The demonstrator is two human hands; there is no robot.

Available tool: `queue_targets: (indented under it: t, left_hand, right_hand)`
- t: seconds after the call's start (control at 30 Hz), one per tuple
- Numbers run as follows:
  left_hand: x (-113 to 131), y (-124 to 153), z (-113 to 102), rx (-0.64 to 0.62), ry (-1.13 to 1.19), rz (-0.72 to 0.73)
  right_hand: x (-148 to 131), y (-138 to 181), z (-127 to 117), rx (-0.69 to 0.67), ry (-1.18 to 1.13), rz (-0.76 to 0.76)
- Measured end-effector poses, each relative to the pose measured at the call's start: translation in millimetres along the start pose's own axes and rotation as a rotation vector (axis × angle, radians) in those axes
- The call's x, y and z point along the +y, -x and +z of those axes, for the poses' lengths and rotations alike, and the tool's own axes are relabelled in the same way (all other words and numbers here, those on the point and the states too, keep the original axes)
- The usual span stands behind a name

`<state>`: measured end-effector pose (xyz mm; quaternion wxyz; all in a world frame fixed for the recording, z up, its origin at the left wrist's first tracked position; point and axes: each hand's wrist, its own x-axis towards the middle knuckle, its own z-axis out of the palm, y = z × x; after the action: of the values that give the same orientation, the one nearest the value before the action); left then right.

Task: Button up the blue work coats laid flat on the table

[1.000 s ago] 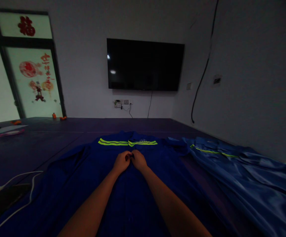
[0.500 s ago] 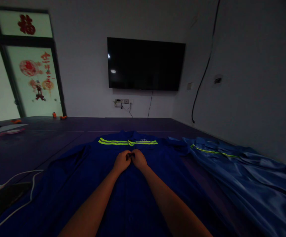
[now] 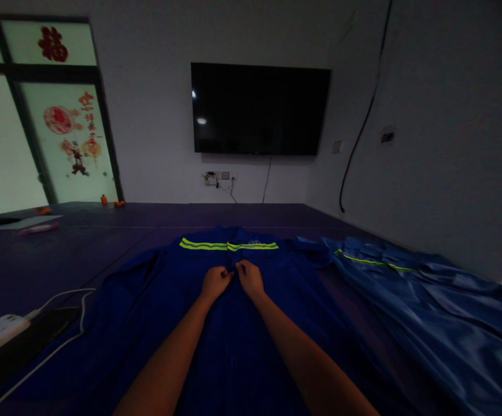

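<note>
A dark blue work jacket (image 3: pixel 181 277) with yellow-green reflective strips across its chest lies spread out in front of me, collar at the far end. My left hand (image 3: pixel 216 282) and my right hand (image 3: pixel 250 276) meet at its front opening, just below the strips. The fingers of both are curled in a pinch on the jacket's front edge. A narrow gap separates the fingertips of the two hands. Whether a button or other fastener lies between them is too dark to make out.
More blue clothing (image 3: pixel 398 300) with a reflective strip lies at the right. At the left are a white power strip (image 3: pixel 3 335), a white cable (image 3: pixel 47 361) and a dark flat object (image 3: pixel 55 323). Small orange items (image 3: pixel 104 199) stand near the glass door (image 3: pixel 69 144).
My hands have drawn slightly apart at the jacket front, and the fingers have shifted their pinch. The view has turned a little to the left.
</note>
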<state>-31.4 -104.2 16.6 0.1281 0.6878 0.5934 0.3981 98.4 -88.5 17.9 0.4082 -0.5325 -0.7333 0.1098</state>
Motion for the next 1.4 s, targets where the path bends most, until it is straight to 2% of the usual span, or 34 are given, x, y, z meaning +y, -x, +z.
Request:
queue_targets:
  t: [0.17,0.37,0.5,0.63,0.8,0.97,1.2,1.4]
  left_hand:
    - [5,22,-10,-0.023,0.009,-0.01]
    - [5,53,-22,-0.072,0.075,0.006]
    - [5,59,-24,-0.096,0.161,0.006]
    - [6,59,-24,-0.121,0.173,0.001]
    - [10,62,-28,-0.122,0.134,0.076]
    - [13,65,-30,-0.112,0.1,0.082]
    - [9,64,-30,-0.165,0.229,0.072]
    - [10,66,-32,-0.195,0.252,0.048]
  right_hand:
    - [-15,28,-13,-0.135,0.131,-0.118]
    - [-20,55,-30,-0.202,0.162,-0.248]
    - [-21,55,-32,-0.253,0.151,-0.201]
    - [-17,52,-33,-0.236,0.078,-0.162]
    - [-11,64,-43,-0.247,0.029,-0.173]
    - [-12,73,-49,-0.281,0.011,-0.212]
    - [-15,65,-43,-0.294,0.129,-0.099]
    - [-19,66,-44,-0.303,0.101,-0.132]
